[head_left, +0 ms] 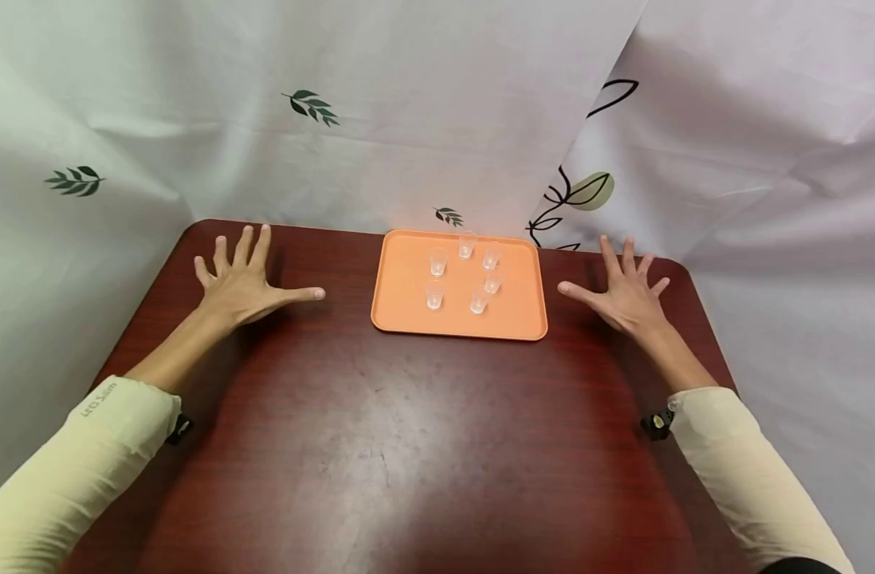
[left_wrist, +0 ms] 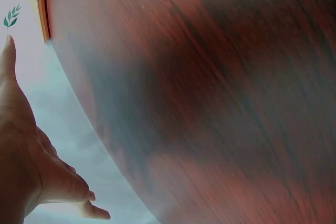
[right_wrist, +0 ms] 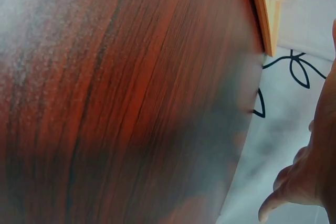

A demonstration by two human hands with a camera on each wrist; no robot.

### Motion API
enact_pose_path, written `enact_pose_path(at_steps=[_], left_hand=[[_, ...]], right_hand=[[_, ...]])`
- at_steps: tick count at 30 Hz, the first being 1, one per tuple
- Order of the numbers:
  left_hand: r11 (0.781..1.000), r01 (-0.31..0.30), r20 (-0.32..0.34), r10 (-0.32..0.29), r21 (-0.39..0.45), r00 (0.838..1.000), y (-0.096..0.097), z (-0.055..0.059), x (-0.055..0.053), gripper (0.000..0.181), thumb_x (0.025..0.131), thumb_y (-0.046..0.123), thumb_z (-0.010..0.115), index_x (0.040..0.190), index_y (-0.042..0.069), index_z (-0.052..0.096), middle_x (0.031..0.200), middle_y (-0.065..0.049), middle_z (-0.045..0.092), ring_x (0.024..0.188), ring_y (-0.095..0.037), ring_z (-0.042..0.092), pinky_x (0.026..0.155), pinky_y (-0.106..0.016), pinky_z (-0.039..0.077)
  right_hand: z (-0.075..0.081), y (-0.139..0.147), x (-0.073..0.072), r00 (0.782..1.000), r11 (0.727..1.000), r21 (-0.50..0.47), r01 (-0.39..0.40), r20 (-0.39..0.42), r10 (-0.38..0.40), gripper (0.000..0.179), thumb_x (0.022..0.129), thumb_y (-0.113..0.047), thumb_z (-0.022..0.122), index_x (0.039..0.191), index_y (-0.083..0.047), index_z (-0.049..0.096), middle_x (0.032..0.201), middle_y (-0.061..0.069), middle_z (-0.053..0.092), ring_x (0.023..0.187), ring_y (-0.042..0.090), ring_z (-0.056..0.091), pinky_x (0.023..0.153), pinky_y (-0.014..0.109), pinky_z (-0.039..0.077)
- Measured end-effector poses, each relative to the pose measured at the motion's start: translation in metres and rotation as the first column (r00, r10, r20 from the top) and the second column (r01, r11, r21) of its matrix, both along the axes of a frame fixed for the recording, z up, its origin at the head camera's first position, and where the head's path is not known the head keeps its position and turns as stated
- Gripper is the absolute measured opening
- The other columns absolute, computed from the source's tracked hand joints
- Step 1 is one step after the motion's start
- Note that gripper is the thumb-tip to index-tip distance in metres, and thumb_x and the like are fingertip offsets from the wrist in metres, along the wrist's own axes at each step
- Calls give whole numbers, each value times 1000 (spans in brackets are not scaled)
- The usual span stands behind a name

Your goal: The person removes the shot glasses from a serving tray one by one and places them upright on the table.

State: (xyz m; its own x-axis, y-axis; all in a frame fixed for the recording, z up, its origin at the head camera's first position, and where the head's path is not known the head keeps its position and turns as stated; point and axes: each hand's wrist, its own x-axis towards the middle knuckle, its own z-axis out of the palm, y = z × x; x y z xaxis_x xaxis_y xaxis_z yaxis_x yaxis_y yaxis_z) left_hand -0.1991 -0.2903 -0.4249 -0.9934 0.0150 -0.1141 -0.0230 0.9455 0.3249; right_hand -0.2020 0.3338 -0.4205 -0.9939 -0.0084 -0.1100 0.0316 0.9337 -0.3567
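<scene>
Both hands were held over the far part of the tabletop (head_left: 380, 446), one at each side of the orange tray (head_left: 402, 319). Left hand (head_left: 237, 291): fingers spread wide, thumb pointed at the tray, a gap left between. Right hand (head_left: 627, 295): fingers also spread, thumb aimed inward, tip kept nearer the tray rim than the left one. The tray was set at the far edge, between the hands. Six small clear cups (head_left: 437, 263) were stood on it in a loose ring around its middle (whether the two at the right touched could not be told). A bit of the tray was caught at the top of both wrist views. Pale sleeves (head_left: 107, 438) were worn, with a dark device (head_left: 656, 424) seen by the right cuff. White leaf-printed cloth (head_left: 409, 159) was hung behind the tabletop.
</scene>
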Motion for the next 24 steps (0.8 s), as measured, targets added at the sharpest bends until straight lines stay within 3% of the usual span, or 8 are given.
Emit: enact_pose_path(at_steps=[6,12,19,24], left_hand=[[999,-6,-23,7,35,1000,4,-2,-1,155,76,97,75,183,20,-5,190,-22,-5,168,-66,2,122,-94,11],[997,-4,-43,7,80,999,12,0,-2,152,76,93,80,184,18,3,186,-29,11,154,-66,23,110,-85,28],[987,9,-32,-4,160,999,23,4,1,148,79,87,83,184,18,6,177,-34,25,147,-62,31,113,-79,31],[977,17,-4,-17,213,1000,32,4,2,145,79,83,86,184,19,9,176,-34,27,149,-60,32,119,-80,30]], right_hand=[[-2,-1,-1,1000,1000,-19,-1,-11,1,129,93,-91,63,183,-30,-7,187,19,-23,167,68,-15,126,97,-2],[-2,-6,-1,1000,999,-50,7,-16,-8,129,92,-88,68,183,-32,-4,189,20,-14,172,60,-8,128,94,13],[-3,-15,3,999,995,-91,28,31,-25,132,89,-90,70,183,-36,-5,191,12,-11,176,51,2,123,97,19],[-8,-20,4,1000,991,-130,15,7,-14,130,88,-87,75,184,-34,4,192,12,-3,175,52,14,126,93,25]])
